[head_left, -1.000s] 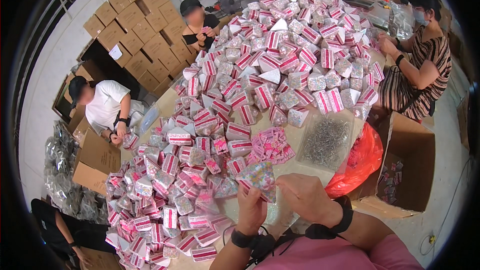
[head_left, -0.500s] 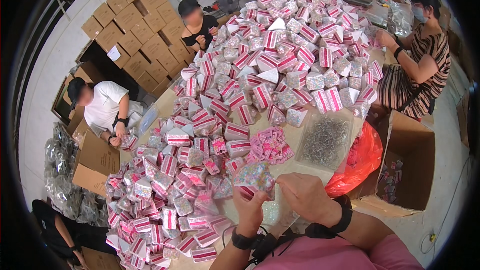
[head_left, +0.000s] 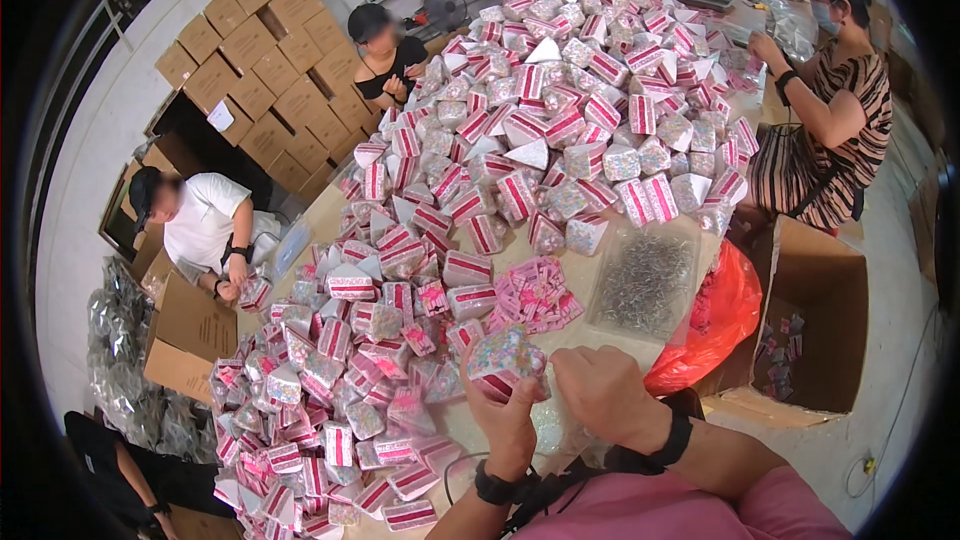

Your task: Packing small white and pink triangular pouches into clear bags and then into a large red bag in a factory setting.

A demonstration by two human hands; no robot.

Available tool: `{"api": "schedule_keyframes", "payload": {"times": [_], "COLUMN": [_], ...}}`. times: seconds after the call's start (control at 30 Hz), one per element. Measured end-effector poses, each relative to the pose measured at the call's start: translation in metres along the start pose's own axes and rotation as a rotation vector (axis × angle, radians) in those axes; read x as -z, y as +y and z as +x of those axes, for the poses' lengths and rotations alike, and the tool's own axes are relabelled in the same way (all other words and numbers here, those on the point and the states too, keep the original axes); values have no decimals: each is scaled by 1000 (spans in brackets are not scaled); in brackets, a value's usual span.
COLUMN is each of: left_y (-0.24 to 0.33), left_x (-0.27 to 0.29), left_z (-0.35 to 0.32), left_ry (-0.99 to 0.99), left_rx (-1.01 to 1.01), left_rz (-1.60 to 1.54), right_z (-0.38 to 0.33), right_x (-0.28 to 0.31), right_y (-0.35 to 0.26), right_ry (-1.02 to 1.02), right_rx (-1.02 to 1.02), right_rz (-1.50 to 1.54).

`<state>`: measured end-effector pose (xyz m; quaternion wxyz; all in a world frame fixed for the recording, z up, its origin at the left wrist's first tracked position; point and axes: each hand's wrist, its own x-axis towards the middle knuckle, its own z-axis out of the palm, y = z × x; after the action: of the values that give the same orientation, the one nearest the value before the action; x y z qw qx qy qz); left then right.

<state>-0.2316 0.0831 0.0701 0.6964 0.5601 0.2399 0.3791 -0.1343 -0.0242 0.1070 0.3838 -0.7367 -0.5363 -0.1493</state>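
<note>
Crinkly clear plastic packet of pastel bits with a pink-striped band [head_left: 505, 358] is looking light and slippery, so I'm pinching its edges with my left hand [head_left: 508, 418] and right hand [head_left: 600, 392] closed above the table [head_left: 590, 332].

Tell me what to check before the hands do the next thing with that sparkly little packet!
1. Left hand grips the small packet: ok.
2. Right hand is beside the packet, close enough to help: ok.
3. Packet is closed: cannot tell, fingers cover its lower edge.
4. Pile of pink tags lies near on the table: ok.
5. Clear bag of metal bits is near: ok.
6. Free table space ahead: not ok, heaps of packets crowd it.
</note>
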Motion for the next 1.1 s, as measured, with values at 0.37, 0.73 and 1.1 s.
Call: {"api": "schedule_keyframes", "payload": {"times": [0.37,0.73,1.1], "left_y": [6,-9,-7], "left_x": [-12,-17,-16], "left_z": [-4,4,4], "left_ry": [29,56,65], "left_rx": [-9,-172,-117], "left_rz": [123,87,85], "right_z": [-1,-3,0], "right_x": [-4,-8,-6], "right_y": [6,11,8], "right_ry": [-6,16,17], "right_rx": [-34,-28,-61], "right_rz": [-6,-28,67]}}
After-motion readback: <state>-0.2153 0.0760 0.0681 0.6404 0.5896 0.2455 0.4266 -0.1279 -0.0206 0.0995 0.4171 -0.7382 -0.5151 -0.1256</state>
